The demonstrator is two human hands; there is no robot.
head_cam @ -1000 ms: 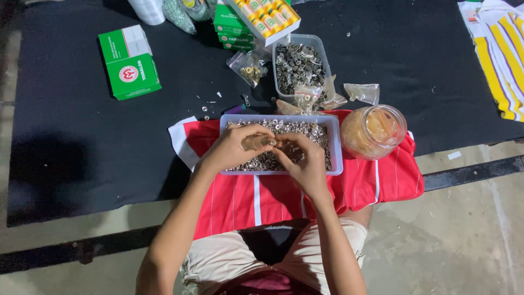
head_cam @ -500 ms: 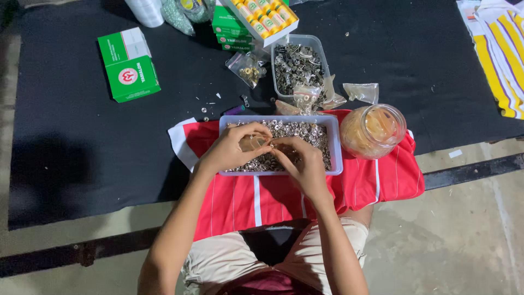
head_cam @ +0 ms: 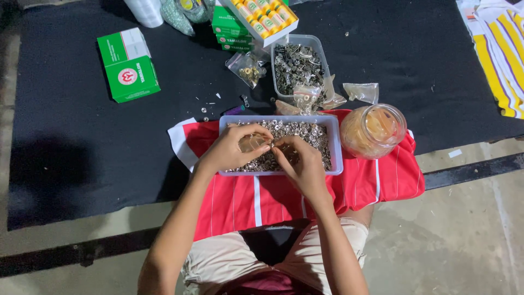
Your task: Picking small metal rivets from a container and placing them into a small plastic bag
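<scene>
A clear rectangular tub (head_cam: 335, 143) full of small silver metal rings sits on a red striped cloth (head_cam: 376, 180) in front of me. Both hands hover over its left half. My left hand (head_cam: 232, 150) holds a small clear plastic bag open at its mouth. Right beside it, my right hand (head_cam: 299, 164) pinches a few of the small silver rings at the bag's opening, fingertips nearly touching the left thumb.
A clear jar (head_cam: 373, 130) of orange pieces stands right of the tub. Behind it lie a second tub (head_cam: 299, 61) of dark metal parts, small filled bags (head_cam: 248, 68), green boxes (head_cam: 128, 64) and a tray of bottles (head_cam: 263, 17) on black cloth. Striped fabric (head_cam: 499, 49) lies far right.
The hands stay over the tub's left half; the fingers have shifted slightly at the bag's mouth. Nothing else has moved.
</scene>
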